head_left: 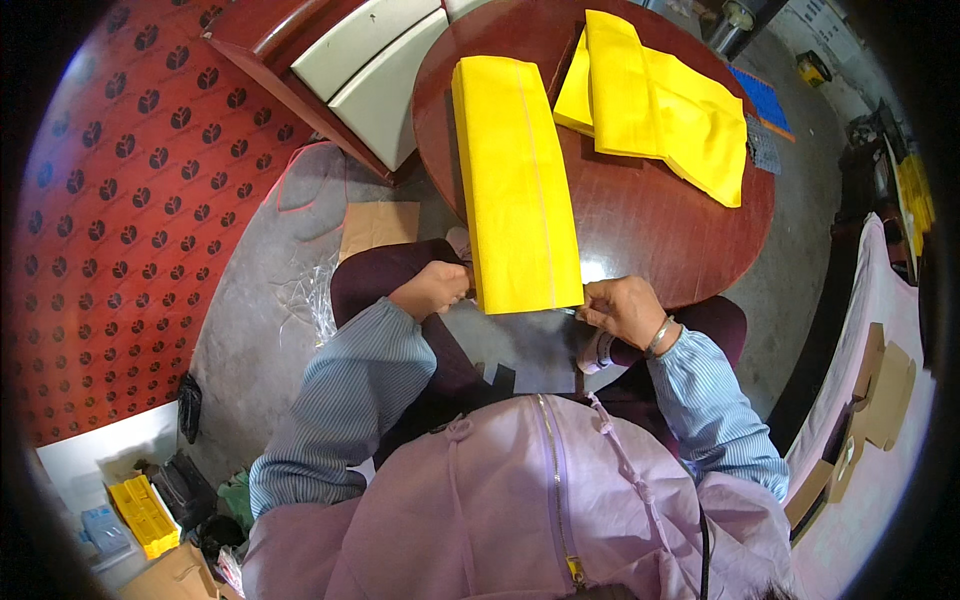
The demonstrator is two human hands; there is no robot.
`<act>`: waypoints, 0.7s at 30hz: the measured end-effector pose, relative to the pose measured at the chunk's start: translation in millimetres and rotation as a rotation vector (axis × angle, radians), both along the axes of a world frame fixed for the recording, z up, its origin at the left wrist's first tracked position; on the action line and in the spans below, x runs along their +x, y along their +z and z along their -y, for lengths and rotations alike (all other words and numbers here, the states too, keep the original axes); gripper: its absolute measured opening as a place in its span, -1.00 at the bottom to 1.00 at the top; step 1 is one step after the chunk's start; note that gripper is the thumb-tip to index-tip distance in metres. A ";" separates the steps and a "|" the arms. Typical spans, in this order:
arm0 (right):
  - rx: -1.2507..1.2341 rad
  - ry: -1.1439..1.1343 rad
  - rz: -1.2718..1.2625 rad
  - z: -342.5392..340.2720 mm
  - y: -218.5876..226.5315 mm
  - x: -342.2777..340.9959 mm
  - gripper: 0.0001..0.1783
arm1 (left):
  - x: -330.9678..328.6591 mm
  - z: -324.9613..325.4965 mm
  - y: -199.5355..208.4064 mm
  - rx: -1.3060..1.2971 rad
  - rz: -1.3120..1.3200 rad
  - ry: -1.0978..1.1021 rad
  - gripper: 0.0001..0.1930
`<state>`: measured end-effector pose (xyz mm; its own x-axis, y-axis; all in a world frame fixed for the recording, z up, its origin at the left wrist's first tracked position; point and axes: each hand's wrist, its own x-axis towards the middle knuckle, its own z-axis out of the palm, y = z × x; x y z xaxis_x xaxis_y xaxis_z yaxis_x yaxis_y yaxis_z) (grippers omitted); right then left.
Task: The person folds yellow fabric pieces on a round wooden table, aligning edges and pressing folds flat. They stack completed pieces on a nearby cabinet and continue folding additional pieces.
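A long yellow stack of folded fabric (510, 180) lies on the round table, its near end jutting past the edge toward me. A pale line of stitching runs down its length. My left hand (432, 290) is closed at the stack's left side near that end, its fingertips partly hidden by the yellow fabric. At the near right corner my right hand (626, 312) is closed in a pinch, with a bracelet on its wrist. A small pale, shiny bit shows by its fingertips, too small to name.
More folded yellow fabric (660, 105) lies on the far right of the dark red round table (650, 235). A cabinet with pale drawers (385, 85) adjoins its left side. Clear plastic strips (312, 300) and brown cardboard (378, 228) are on the floor. Open cardboard boxes (885, 395) stand at right.
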<state>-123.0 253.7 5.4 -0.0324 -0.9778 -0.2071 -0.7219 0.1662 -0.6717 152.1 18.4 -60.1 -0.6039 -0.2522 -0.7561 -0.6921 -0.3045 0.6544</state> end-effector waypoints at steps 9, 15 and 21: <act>-0.046 0.012 -0.208 24.6 -7.8 -2.0 -0.80 | -28.1 -1.6 -14.8 -0.658 0.232 -0.311 -0.69; -0.050 -0.063 -0.154 48.8 -14.8 -20.1 -0.75 | -26.7 4.4 -3.5 -0.730 -0.037 -0.093 -0.74; -0.074 -0.076 -0.171 75.2 -10.6 -37.8 -0.74 | -26.1 12.1 15.9 -0.403 -0.214 0.162 -0.77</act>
<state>-160.8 178.6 -5.2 -0.1354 -0.9836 -0.1195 -0.8135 0.1792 -0.5532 126.1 6.2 -44.2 -0.6641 -0.6031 -0.4419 -0.4937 -0.0901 0.8650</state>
